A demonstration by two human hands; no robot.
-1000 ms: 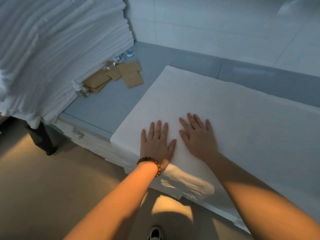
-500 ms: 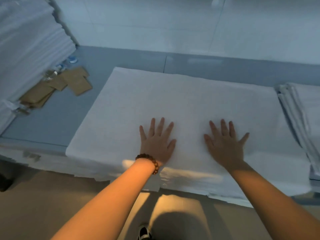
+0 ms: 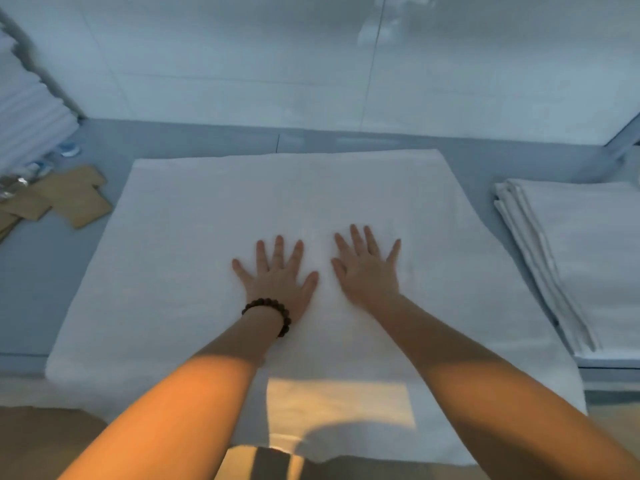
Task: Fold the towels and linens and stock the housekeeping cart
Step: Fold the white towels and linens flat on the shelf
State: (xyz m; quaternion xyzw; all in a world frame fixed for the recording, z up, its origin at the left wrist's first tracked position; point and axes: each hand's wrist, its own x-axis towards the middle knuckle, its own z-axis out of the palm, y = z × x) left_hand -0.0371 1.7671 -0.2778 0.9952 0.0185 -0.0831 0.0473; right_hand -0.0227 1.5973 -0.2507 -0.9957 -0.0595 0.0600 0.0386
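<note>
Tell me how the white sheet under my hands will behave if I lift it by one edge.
Likely floppy: the sheet hangs off the table at the front, so a lifted edge should sag. The table looks smooth, so a push from the flat left hand and right hand may slide it.

The broad white folded linen sheet lay flat and smooth on the grey counter, its near edge drooping over the counter's front toward me. My left hand and my right hand rested palm-down on its middle, fingers spread, just beside each other. To its right, apart from it, sat a low pile of folded white cloths with layered edges. At the far left rose a tall stack of folded white linens.
</note>
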